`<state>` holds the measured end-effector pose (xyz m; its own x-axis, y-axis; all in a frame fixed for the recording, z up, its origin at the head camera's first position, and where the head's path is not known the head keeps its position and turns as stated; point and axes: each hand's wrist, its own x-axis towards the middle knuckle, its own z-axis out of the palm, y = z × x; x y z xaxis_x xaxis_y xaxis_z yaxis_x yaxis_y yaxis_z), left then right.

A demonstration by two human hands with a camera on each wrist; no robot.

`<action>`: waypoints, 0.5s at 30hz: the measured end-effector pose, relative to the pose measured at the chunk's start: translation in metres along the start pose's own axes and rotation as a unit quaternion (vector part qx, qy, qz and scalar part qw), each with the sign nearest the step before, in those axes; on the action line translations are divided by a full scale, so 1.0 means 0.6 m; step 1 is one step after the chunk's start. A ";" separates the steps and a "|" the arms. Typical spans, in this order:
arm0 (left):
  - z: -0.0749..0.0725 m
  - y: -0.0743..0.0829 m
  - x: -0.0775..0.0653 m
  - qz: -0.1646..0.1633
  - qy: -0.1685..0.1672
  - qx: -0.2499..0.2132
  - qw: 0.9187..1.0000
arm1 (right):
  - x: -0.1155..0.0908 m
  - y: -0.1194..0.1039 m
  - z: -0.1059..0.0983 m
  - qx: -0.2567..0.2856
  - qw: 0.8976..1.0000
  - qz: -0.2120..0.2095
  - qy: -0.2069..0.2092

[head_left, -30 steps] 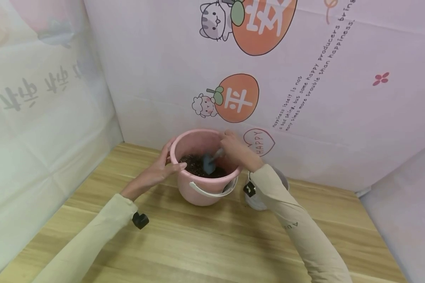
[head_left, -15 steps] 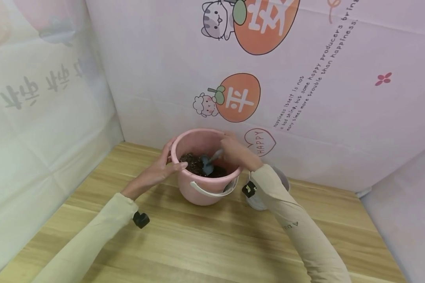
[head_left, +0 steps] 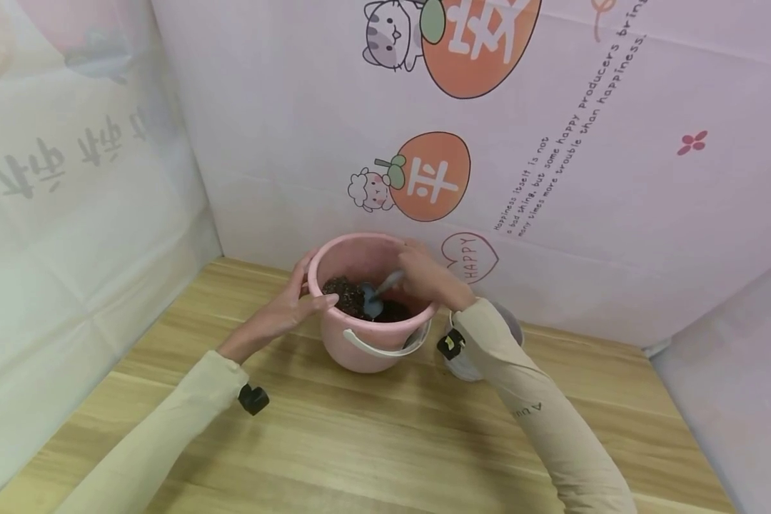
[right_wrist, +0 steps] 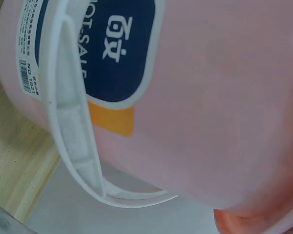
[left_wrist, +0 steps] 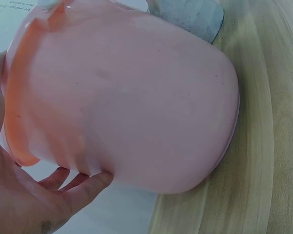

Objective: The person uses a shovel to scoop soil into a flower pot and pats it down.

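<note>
A pink bucket (head_left: 363,348) with dark soil (head_left: 343,291) in it stands on the wooden table near the back wall. My left hand (head_left: 281,308) holds the bucket's left rim, thumb over the edge; in the left wrist view its fingers (left_wrist: 90,187) press the outer wall. Inside the bucket, my right hand (head_left: 432,278) grips a small blue-grey hand shovel (head_left: 372,303) by its handle, its blade down in the soil. Soil is heaped on the blade's left. The right wrist view shows only the bucket's outside, with its white carrying handle (right_wrist: 71,114) and label (right_wrist: 119,53).
A grey-white container (head_left: 465,367) stands just right of the bucket, partly behind my right forearm. Printed cloth walls (head_left: 283,143) close in the back and both sides of the wooden table (head_left: 360,442).
The shovel blade has shifted a little to the left. Soil has piled higher on the left side of the bucket. My left hand keeps its hold on the rim.
</note>
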<state>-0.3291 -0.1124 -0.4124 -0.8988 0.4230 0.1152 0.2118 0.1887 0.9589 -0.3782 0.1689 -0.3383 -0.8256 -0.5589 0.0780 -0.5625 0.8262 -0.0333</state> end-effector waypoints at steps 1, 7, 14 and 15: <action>0.000 0.001 0.000 0.001 0.000 0.000 1.000 | 0.000 0.000 -0.001 0.000 1.000 -0.001 -0.001; -0.001 0.002 0.001 0.003 0.000 -0.001 1.000 | -0.001 0.003 -0.001 0.012 1.000 -0.007 -0.001; -0.001 0.002 0.001 -0.001 0.001 0.001 1.000 | 0.001 0.009 0.002 0.058 0.998 -0.021 0.017; -0.002 0.002 0.001 0.000 0.002 0.000 1.000 | 0.000 0.009 0.001 0.062 0.998 -0.023 0.018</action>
<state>-0.3298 -0.1129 -0.4111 -0.8999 0.4202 0.1162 0.2119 0.1887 0.9589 -0.3813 0.1734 -0.3392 -0.7973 -0.5918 0.1188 -0.6036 0.7827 -0.1521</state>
